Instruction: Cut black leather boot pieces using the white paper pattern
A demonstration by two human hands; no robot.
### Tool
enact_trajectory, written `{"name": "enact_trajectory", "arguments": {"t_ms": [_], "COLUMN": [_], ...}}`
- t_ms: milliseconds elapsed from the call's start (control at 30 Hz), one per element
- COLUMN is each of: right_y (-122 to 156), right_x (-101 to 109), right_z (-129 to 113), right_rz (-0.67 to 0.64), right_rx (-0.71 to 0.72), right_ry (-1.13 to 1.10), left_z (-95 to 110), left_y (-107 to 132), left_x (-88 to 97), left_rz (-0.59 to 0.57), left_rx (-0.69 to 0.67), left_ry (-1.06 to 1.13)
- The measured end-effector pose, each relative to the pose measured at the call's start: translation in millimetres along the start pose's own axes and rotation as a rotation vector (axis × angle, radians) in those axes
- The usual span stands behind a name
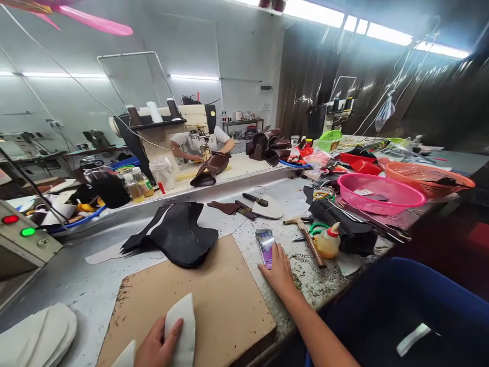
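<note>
My left hand (158, 344) grips a white felt-like piece (182, 326) between thumb and fingers over the tan board (214, 285). A second white piece (126, 355) shows beside that hand at the bottom edge. My right hand (278, 270) is closed about the lower end of a smartphone (266, 244) lying on the table, thumb on one side and fingers on the other; its screen is lit. Dark stitched leather pieces (179, 232) lie at the board's far edge. Right of the phone are a hammer (308, 242) and a glue bottle (328, 240) with a red cap.
Stacked white pieces (42, 336) lie at the left. A pink basket (382, 196) and an orange basket (431, 176) stand at the right. Across the table a person (223, 137) works brown leather (212, 167) at a sewing machine (191, 120). A blue bin (401, 295) is lower right.
</note>
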State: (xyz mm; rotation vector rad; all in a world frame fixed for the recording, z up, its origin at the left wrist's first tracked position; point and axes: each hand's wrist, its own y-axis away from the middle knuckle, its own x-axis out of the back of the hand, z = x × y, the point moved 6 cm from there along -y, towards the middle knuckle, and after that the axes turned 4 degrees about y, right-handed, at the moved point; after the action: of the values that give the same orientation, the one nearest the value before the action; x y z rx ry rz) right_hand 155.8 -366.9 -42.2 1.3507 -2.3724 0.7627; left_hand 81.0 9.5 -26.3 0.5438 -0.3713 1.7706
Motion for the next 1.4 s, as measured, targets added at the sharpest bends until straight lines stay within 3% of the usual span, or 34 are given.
{"name": "enact_trajectory", "arguments": {"t_ms": [100, 267, 333, 367, 433, 533, 600, 633, 700, 800, 967, 1067, 1133, 1200, 1233, 1333, 1400], "right_y": [-11, -61, -56, -45, -8, 62, 107, 126, 159, 184, 185, 176, 163, 138, 121, 74, 55], "right_x": [9, 44, 49, 48, 42, 27, 12, 3, -17, -44, -60, -47, -27, 3, 22, 84, 108], "right_z": [5, -1, -14, -22, -39, -61, -74, -79, -86, -83, -70, -71, -73, -69, -63, -27, -2], "right_rz": [-0.004, 0.026, 0.002, -0.026, -0.103, -0.216, -0.291, -0.318, -0.317, -0.195, -0.121, -0.101, -0.12, -0.146, -0.134, 0.066, 0.141], "right_rx": [0.067, 0.159, 0.226, 0.274, 0.383, 0.546, 0.705, 0.802, 1.019, 1.152, 1.033, 0.95, 0.906, 0.759, 0.613, 0.072, -0.09], "right_ry": [0.057, 0.089, 0.078, 0.068, 0.05, 0.063, 0.107, 0.141, 0.212, 0.353, 0.479, 0.49, 0.447, 0.376, 0.339, 0.145, -0.01], "left_z": [27, 72, 85, 90, 93, 74, 38, 19, -6, -7, 13, 20, 27, 34, 35, 28, 17], "left_y": [1, -6, -9, -9, -6, 7, 18, 26, 41, 49, 42, 50, 59, 61, 58, 32, 9], "left_x": [-21.9, -81.2, -94.6, -94.7, -78.1, -24.4, 5.2, 10.4, 0.6, -33.1, -82.7, -104.6, -110.8, -104.2, -95.0, -50.9, -19.4], "left_rz": [-0.06, -0.202, -0.205, -0.197, -0.144, 0.015, 0.108, 0.122, 0.081, -0.049, -0.389, -0.534, -0.606, -0.645, -0.629, -0.424, -0.266], "left_rx": [-0.09, -0.23, -0.238, -0.243, -0.28, -0.27, -0.013, 0.16, 0.437, 0.519, 0.367, 0.331, 0.295, 0.195, 0.124, -0.073, -0.156], "left_ry": [0.019, 0.068, 0.092, 0.105, 0.116, 0.149, 0.294, 0.413, 0.683, 0.917, 0.787, 0.782, 0.804, 0.785, 0.737, 0.473, 0.315]}}
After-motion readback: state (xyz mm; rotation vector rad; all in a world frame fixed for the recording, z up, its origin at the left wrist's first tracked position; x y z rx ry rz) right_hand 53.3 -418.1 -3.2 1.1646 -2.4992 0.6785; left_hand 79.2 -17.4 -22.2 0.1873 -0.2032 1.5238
